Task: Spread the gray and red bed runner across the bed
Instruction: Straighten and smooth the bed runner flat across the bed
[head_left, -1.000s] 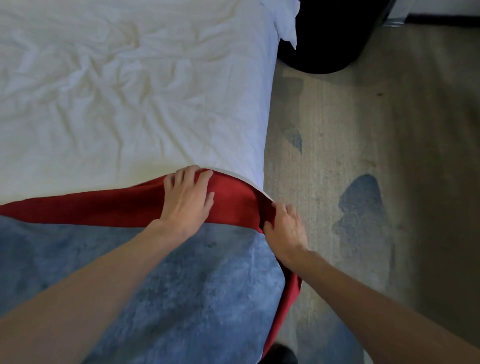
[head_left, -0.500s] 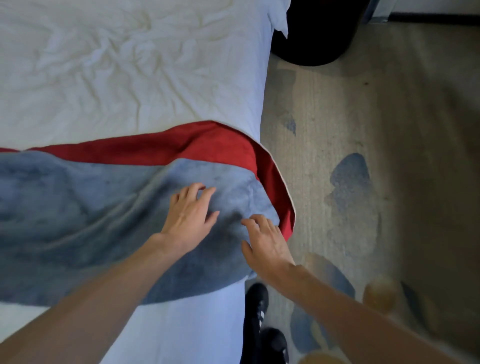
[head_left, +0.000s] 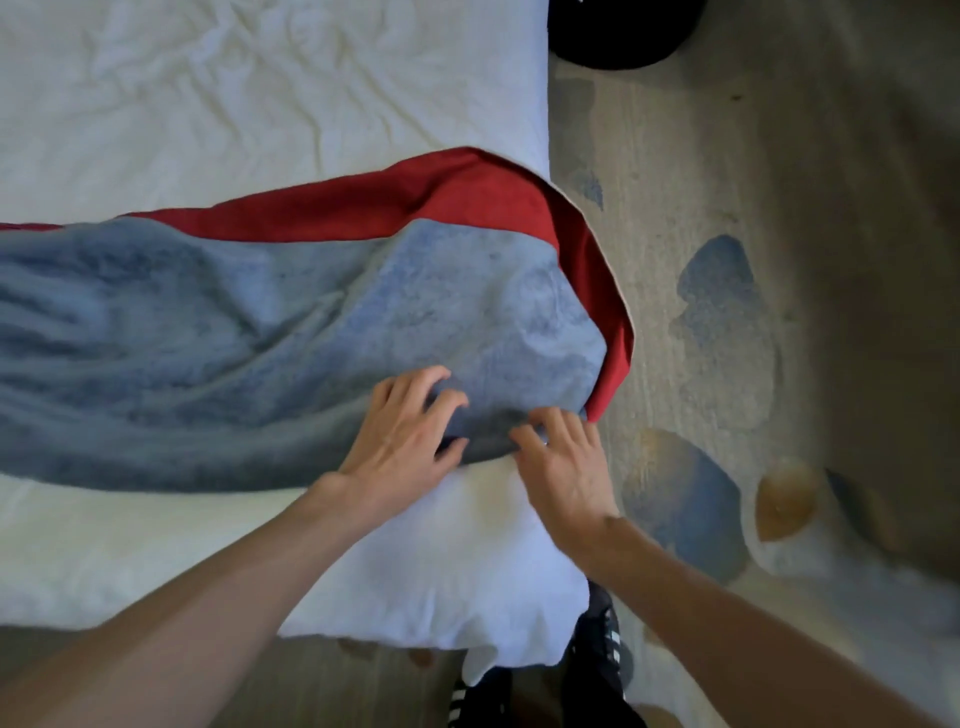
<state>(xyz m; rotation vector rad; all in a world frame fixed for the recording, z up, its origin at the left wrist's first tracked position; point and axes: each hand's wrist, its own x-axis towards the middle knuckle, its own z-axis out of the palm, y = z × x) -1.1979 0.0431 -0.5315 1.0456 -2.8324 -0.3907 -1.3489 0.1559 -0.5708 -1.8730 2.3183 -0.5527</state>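
Note:
The bed runner (head_left: 270, 338) lies across the white bed (head_left: 208, 104), gray plush in the middle with a red border along its far edge and round its right end. It is rumpled, with folds running toward the left. My left hand (head_left: 402, 441) rests on the runner's near right corner, fingers bent and pinching the gray cloth. My right hand (head_left: 563, 462) sits beside it at the bed's right edge, fingertips curled onto the same near hem. The runner's red end (head_left: 608, 312) droops over the side of the bed.
A patterned carpet (head_left: 727, 312) with blue and tan patches covers the floor to the right. A black round object (head_left: 623, 36) stands at the top beside the bed. My dark shoes (head_left: 597, 649) show below the bed's near corner.
The view has drawn back, so the runner sits farther up the bed. Both hands left the red far border and moved to the gray near hem at the right corner.

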